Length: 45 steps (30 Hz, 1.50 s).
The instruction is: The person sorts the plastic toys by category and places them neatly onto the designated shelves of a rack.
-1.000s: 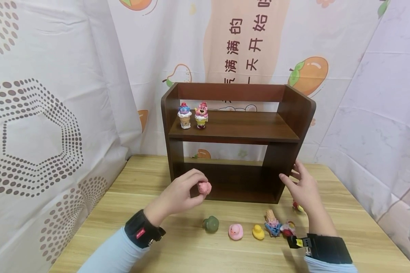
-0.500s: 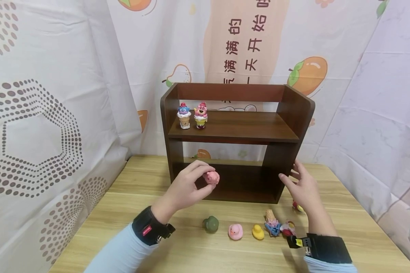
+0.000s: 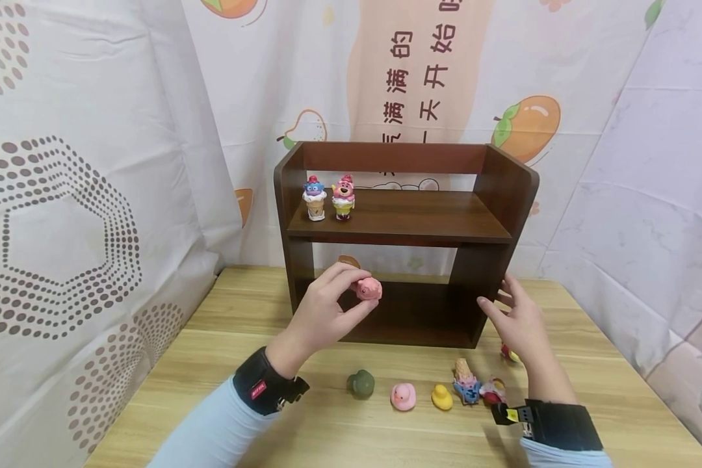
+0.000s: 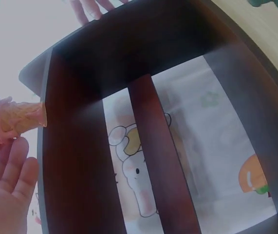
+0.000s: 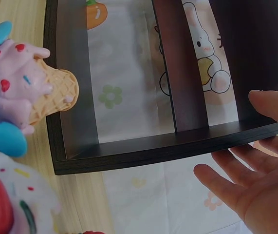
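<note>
My left hand (image 3: 318,315) pinches a small pink ice-cream-cone figurine (image 3: 368,289) between thumb and fingers, in front of the shelf's lower opening in the head view. In the left wrist view the figurine's tan cone (image 4: 24,118) points toward the dark brown shelf (image 3: 398,224). My right hand (image 3: 520,322) is at the shelf's right side panel, thumb by its front edge and fingers along the outer face, loosely extended. On the upper board stand a blue-headed cone figurine (image 3: 314,198) and a pink bear figurine (image 3: 343,197), both upright at the left.
Along the table (image 3: 257,305) before the shelf lie a green figurine (image 3: 361,384), a pink duck (image 3: 403,396), a yellow duck (image 3: 441,397), a blue-and-pink cone figurine (image 3: 466,382) and a red-and-white figurine (image 3: 494,391). Another red-and-yellow piece (image 3: 509,353) is partly hidden behind my right wrist.
My left hand has moved up and to the right with the pink figurine, closer to the shelf's middle. The right hand and the other figurines have stayed put.
</note>
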Available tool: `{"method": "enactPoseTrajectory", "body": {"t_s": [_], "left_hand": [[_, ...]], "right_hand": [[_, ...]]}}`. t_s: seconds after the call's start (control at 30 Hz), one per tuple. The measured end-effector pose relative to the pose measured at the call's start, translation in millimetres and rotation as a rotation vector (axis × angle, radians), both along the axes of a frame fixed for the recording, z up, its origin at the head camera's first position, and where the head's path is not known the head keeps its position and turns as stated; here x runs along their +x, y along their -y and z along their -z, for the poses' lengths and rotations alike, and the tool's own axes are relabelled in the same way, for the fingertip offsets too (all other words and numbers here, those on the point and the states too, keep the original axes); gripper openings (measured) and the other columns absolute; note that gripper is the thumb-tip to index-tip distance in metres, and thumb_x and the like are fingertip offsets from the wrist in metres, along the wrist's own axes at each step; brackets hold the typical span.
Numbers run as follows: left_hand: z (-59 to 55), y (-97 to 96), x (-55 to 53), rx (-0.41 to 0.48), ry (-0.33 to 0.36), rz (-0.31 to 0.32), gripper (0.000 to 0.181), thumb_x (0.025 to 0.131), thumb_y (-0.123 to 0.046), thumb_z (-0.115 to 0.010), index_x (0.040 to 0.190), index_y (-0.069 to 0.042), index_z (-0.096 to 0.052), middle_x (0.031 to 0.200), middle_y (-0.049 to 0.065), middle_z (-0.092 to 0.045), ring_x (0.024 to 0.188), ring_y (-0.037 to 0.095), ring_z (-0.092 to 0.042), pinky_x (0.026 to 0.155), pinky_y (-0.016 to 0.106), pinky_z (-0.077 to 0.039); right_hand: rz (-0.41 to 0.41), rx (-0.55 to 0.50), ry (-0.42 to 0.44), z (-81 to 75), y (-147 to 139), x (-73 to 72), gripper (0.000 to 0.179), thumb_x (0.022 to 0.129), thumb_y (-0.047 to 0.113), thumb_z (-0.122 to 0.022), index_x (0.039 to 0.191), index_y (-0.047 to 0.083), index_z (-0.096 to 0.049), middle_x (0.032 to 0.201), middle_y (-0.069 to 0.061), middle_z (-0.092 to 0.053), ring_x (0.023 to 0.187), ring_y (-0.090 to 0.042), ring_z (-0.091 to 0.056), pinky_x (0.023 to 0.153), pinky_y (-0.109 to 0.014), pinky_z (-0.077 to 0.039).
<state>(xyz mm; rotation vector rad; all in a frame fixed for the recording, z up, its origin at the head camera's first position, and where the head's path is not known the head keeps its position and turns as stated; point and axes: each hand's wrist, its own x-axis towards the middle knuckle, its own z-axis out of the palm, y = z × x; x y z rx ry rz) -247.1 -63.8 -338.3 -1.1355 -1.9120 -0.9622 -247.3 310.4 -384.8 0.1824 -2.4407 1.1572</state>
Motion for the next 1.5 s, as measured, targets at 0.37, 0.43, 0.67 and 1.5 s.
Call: {"method": "enactPoseTrajectory", "body": {"t_s": [0.37, 0.43, 0.67, 1.5], "left_hand": [[-19.2, -10.5, -1.6, 0.041, -0.045, -0.024, 0.036, 0.085, -0.013, -0.084, 0.116, -0.003, -0.068, 0.11, 0.006, -0.063, 0.101, 0.016, -0.062, 0.083, 0.031, -0.058], [-22.9, -12.1, -2.5, 0.045, -0.056, -0.028, 0.036, 0.085, -0.013, -0.084, 0.116, -0.003, -0.068, 0.111, 0.007, -0.063, 0.103, 0.016, -0.062, 0.085, 0.031, -0.057], [-35.0, -17.0, -6.5, 0.056, -0.066, -0.056, 0.036, 0.087, -0.015, -0.082, 0.118, -0.003, -0.067, 0.11, 0.008, -0.064, 0.1, 0.017, -0.06, 0.081, 0.035, -0.058], [-70.6, -34.9, -17.7, 0.113, 0.017, -0.143, 0.033, 0.086, -0.018, -0.083, 0.113, -0.003, -0.071, 0.1, 0.007, -0.064, 0.086, 0.015, -0.058, 0.072, 0.025, -0.054]], "right_hand": [[-0.007, -0.001, -0.009, 0.4, 1, -0.6, 0.071, 0.1, 0.025, -0.068, 0.159, 0.009, -0.032, 0.147, -0.033, -0.045, 0.125, -0.054, -0.052, 0.094, -0.064, -0.047], [-0.008, 0.001, -0.01, 0.4, 1, -0.6, 0.071, 0.1, 0.025, -0.067, 0.159, 0.009, -0.031, 0.148, -0.033, -0.045, 0.125, -0.055, -0.052, 0.094, -0.064, -0.047], [-0.01, -0.003, -0.013, 0.0, 0, -1.1, 0.071, 0.1, 0.024, -0.067, 0.159, 0.009, -0.031, 0.148, -0.033, -0.044, 0.125, -0.054, -0.052, 0.094, -0.064, -0.047], [0.003, 0.006, 0.011, -0.6, 0, 1.0, 0.073, 0.1, 0.03, -0.067, 0.16, 0.009, -0.03, 0.149, -0.033, -0.042, 0.127, -0.055, -0.051, 0.094, -0.064, -0.047]]}}
